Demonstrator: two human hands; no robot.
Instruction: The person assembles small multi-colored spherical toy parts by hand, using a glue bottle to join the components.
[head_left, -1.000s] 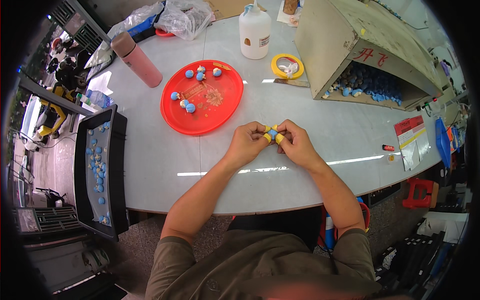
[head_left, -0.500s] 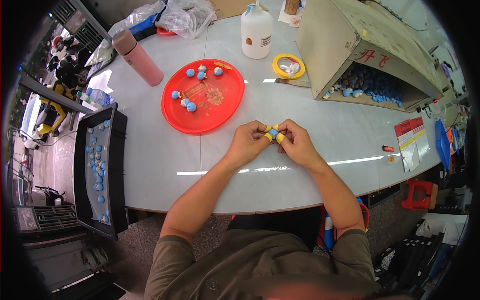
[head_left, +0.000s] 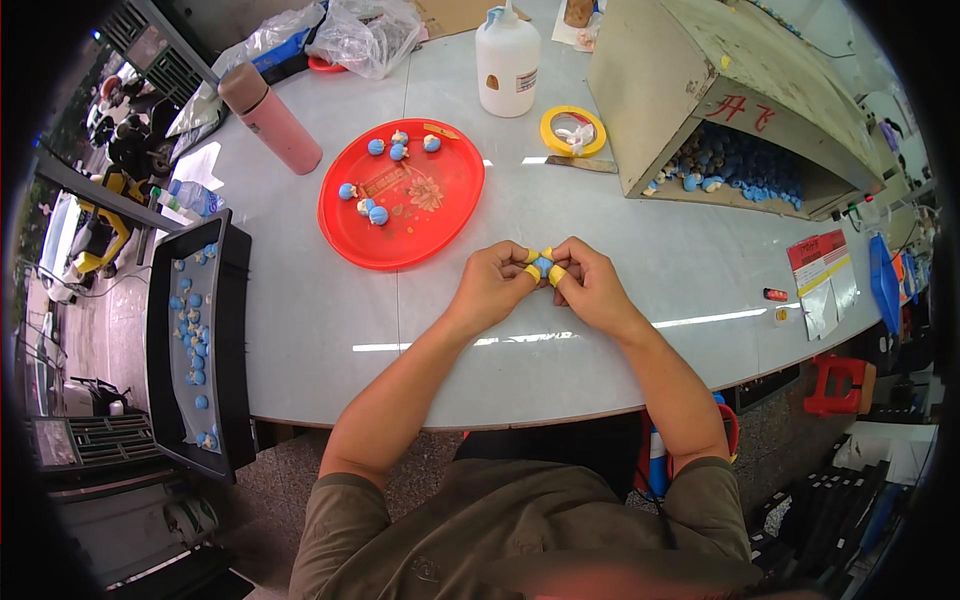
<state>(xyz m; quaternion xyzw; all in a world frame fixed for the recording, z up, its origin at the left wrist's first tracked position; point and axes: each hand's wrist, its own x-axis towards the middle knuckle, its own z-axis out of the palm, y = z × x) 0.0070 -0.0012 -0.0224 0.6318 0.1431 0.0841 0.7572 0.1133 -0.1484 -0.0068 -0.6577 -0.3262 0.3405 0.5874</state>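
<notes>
Both hands unmoved from the earlier frames; work on the piece apparently continuing in place. Left hand point(head_left: 495, 285) and right hand point(head_left: 590, 285) pinched shut together on small blue ball point(head_left: 542, 265), yellow-taped fingertips point(head_left: 532, 271) touching. Red tray point(head_left: 345, 225) at 10 o'clock, glue bottle point(head_left: 508, 60) at 12. Pale round table point(head_left: 300, 330); cluttered workshop around.

I see a pale grey table point(head_left: 320, 330). On it sit a red tray point(head_left: 440, 215), pink flask point(head_left: 268, 117), white bottle point(head_left: 507, 62), yellow tape roll point(head_left: 572, 130) and an open cardboard box point(head_left: 720, 90).
</notes>
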